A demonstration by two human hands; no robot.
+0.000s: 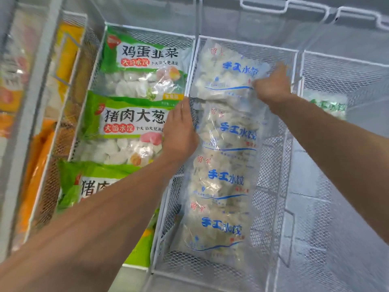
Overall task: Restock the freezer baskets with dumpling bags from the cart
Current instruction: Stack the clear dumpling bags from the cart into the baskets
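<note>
R hand (pixel 273 87) grasps top clear dumpling bag (pixel 227 74) in middle basket (pixel 280 157); fingertips hidden behind bag. L hand (pixel 179 131) at basket's left wall, fingers hidden, grip unclear. Lower bags overlap w/ each other.

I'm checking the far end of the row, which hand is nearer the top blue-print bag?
Right. The right hand grips the right edge of the top blue-print bag. The left hand is lower, at the basket wall, beside the second bag.
</note>
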